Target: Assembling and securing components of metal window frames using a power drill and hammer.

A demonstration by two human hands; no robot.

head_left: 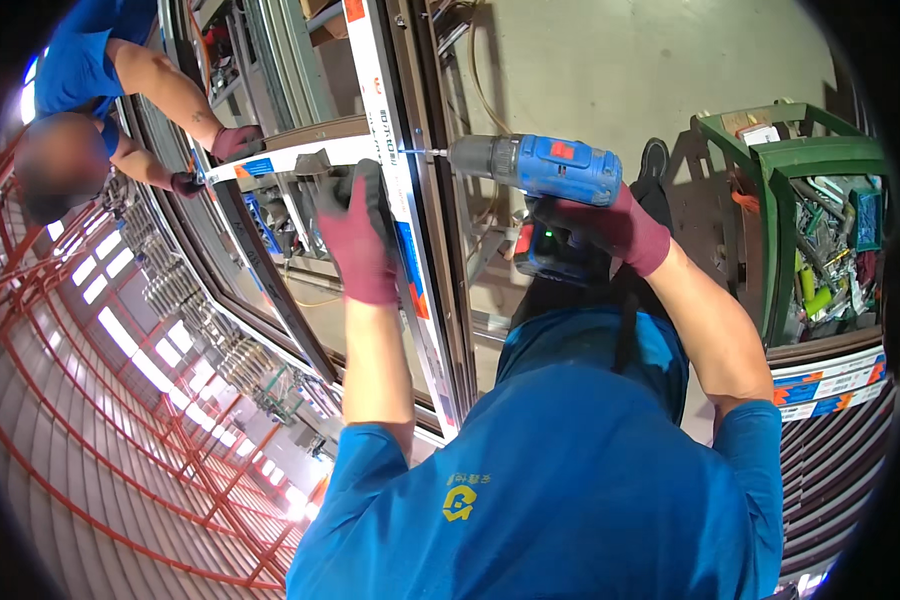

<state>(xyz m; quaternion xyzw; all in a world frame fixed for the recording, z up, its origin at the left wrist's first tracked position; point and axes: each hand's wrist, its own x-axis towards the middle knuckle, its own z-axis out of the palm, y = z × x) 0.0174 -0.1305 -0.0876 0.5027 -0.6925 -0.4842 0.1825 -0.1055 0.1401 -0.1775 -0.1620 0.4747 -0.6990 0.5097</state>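
Right of the long frame bar (399, 195), the right hand (618, 232) has its fingers wrapped around the grip of a blue cordless drill (565, 170), whose bit end meets the bar's side. Left of the bar, the left hand (362, 238) has thumb and fingers apart at the white crossbar (278, 161), beside a small dark block (312, 162); I cannot tell whether they grip.

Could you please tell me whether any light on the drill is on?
On: a small green light glows on the lower part of the drill, which the right hand holds. Whether the bit turns, I cannot tell.
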